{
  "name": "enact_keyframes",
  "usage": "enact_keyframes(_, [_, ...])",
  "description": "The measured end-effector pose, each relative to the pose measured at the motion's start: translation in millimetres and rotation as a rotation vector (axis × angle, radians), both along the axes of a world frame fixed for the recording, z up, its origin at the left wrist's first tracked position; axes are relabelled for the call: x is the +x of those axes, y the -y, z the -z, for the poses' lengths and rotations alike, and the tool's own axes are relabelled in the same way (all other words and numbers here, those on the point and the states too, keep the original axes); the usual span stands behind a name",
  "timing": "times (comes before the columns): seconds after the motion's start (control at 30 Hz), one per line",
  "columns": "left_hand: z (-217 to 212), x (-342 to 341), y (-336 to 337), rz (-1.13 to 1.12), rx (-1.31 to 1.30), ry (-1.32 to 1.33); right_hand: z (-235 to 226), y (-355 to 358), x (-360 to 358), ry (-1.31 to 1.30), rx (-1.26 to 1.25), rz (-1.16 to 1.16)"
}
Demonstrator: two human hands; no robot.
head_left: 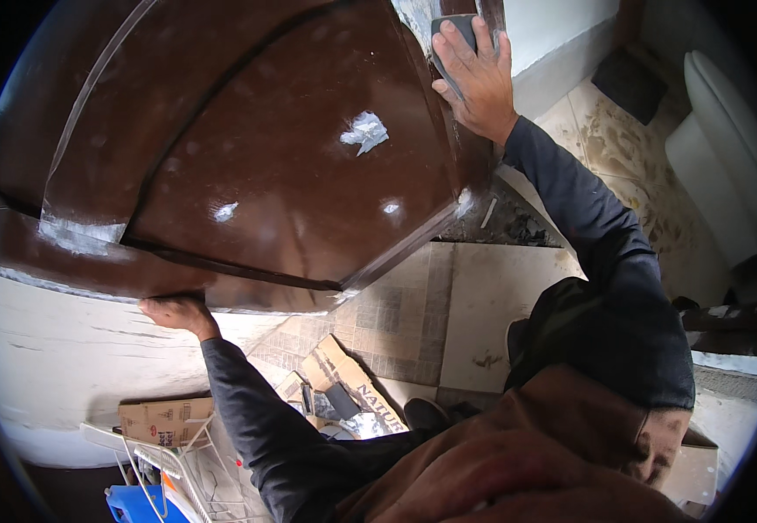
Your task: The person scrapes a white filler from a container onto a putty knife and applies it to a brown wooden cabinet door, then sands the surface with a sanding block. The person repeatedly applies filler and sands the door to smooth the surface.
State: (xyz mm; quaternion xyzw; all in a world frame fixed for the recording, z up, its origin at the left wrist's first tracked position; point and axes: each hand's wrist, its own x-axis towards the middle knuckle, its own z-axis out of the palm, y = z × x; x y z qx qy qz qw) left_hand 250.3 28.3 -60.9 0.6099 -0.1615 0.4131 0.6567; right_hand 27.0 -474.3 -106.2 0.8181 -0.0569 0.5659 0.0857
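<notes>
A brown panelled door (291, 157) with several white filler patches fills the upper left. High up, my right hand (480, 83) presses a dark grey sandpaper pad (456, 30) against a white-smeared strip at the door's right side. Its fingers lie over the pad, which partly shows past them. Lower left, my left hand (180, 315) grips the door's edge, with some of its fingers hidden by the door. One white patch (365, 132) sits mid-panel, and smaller ones lie below it.
Torn cardboard (344, 383) with a dark sheet and other bits lies on the tiled floor. At lower left stand a white wire rack (200, 475), a cardboard box (165, 422) and a blue container (139, 504). A white toilet (723, 152) and dark mat (629, 84) are at right.
</notes>
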Motion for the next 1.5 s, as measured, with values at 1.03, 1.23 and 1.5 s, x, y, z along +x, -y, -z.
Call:
enact_keyframes(1.03, [0.3, -1.2, -1.4, -0.021, 0.016, 0.002, -65.4, 11.6, -22.7, -0.157, -0.17, 0.015])
enact_keyframes(1.23, [0.8, 0.2, -4.5, -0.214, 0.195, 0.055, -52.7, 28.8, -16.3, -0.107, -0.15, 0.056])
enact_keyframes(1.5, [3.6, 6.0, -8.0, -0.07, 0.043, 0.007, -33.5, 46.8, -15.2, -0.127, -0.303, 0.013])
